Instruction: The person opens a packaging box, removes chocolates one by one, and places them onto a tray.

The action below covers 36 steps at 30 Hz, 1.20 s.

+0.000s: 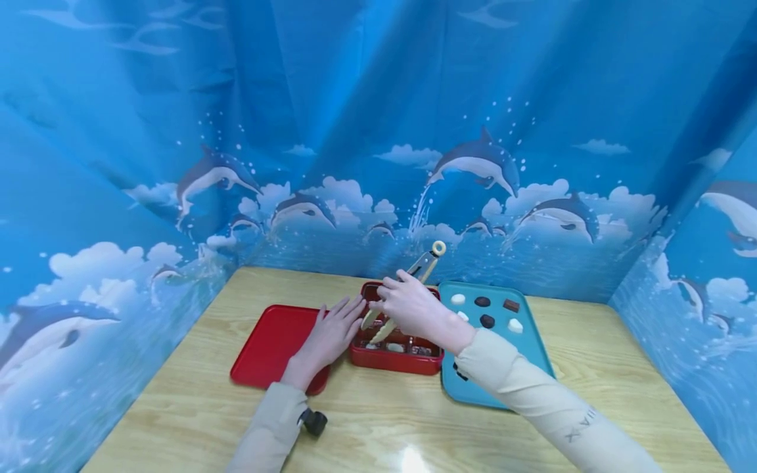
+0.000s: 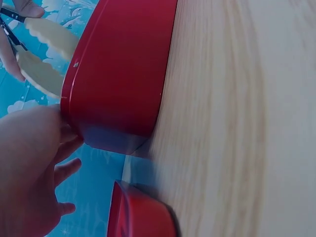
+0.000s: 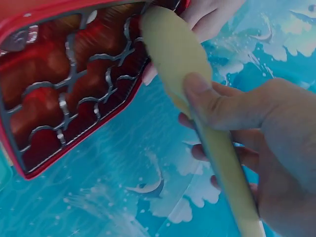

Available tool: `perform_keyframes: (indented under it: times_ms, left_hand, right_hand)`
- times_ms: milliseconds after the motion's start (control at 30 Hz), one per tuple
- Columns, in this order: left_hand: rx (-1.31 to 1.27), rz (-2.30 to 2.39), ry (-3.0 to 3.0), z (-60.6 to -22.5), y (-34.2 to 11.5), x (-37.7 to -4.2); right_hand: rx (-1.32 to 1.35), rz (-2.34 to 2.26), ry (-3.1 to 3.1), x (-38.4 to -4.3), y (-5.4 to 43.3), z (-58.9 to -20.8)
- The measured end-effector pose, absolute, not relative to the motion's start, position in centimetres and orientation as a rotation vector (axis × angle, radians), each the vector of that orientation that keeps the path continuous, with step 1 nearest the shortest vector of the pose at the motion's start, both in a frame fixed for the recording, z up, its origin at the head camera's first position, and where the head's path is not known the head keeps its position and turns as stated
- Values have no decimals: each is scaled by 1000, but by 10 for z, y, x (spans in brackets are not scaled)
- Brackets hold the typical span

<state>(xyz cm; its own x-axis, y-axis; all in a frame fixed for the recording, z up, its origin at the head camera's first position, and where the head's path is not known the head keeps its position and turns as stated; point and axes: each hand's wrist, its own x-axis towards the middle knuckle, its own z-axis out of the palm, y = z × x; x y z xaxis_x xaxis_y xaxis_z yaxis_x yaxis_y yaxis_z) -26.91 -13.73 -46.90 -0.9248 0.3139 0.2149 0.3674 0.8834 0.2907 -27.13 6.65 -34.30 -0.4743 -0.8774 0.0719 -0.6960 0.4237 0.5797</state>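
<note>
Dolphin-printed curtains (image 1: 378, 125) are hanging behind the tabletop (image 1: 378, 420). Towards its far edge, a blue tray (image 1: 527, 343) is sitting right of the red box (image 1: 395, 360), probably for easy reach; an apparent red lid (image 1: 272, 348) is lying to the box's left. I am resting the left hand (image 1: 337, 330), fingers extended, at the box's left rim, apparently steadying it. With the right hand's (image 1: 412, 305) fingers I am gripping tongs (image 1: 383, 330), angling them into the compartments; whether they are pinching anything I cannot tell. Small pale and dark pieces (image 1: 481, 301) are lying spaced on the tray.
</note>
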Motion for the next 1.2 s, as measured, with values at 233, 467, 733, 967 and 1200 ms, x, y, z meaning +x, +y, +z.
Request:
perform_keyframes:
  times_ms: [233, 467, 733, 967, 1200]
  left_hand:
    - [-545, -500, -2886, -469, -139, -270]
    - [-565, -429, -2886, -468, -138, -269]
    - [-578, -442, -2872, -466, -138, -268]
    - [-544, -503, -2862, -468, -138, -268]
    - [-525, -512, -2871, -467, -138, -268]
  right_hand:
    - [1360, -758, -2254, -278, 47, -351]
    - [1319, -832, -2207, -269, 31, -358]
    - [1314, -802, -2199, -268, 32, -370]
    - [1322, -686, -2166, -269, 42, -369]
    - [1286, -587, -2276, -266, 67, -361]
